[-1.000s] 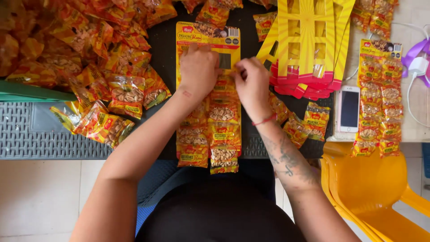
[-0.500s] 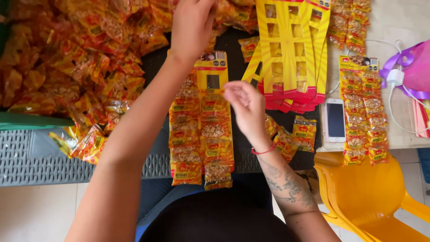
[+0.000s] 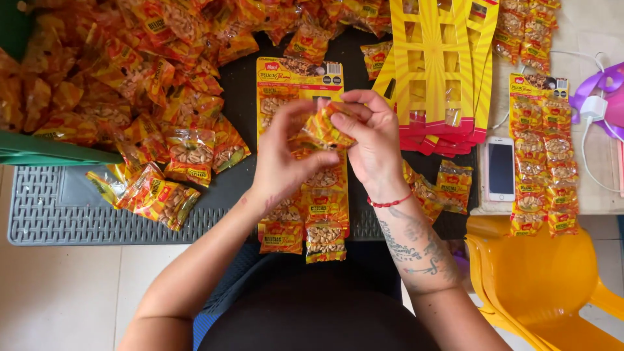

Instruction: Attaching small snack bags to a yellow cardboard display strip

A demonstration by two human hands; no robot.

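I see a small orange snack packet (image 3: 327,125) held up between both hands, just above a yellow display card (image 3: 296,73) that lies flat on the dark mat (image 3: 58,214). My left hand (image 3: 286,156) pinches the packet's lower edge between thumb and forefinger, the other fingers curled loosely behind. My right hand (image 3: 374,140) grips the packet's upper right side, its fingertips pressed together on the wrapper; a red string bracelet (image 3: 390,202) circles that wrist. The card beneath already carries rows of peanut packets (image 3: 325,237) hanging down toward my lap. To the left, a big loose heap of the same packets (image 3: 130,78) spreads over the mat. To the right, a stack of empty yellow cards (image 3: 442,65) with cut-out windows lies tilted, near a white phone (image 3: 500,168) resting on the pale tabletop. Further right lies a filled card (image 3: 539,156), beside a white charger and cable (image 3: 595,107). A yellow plastic chair (image 3: 546,286) stands below the phone.
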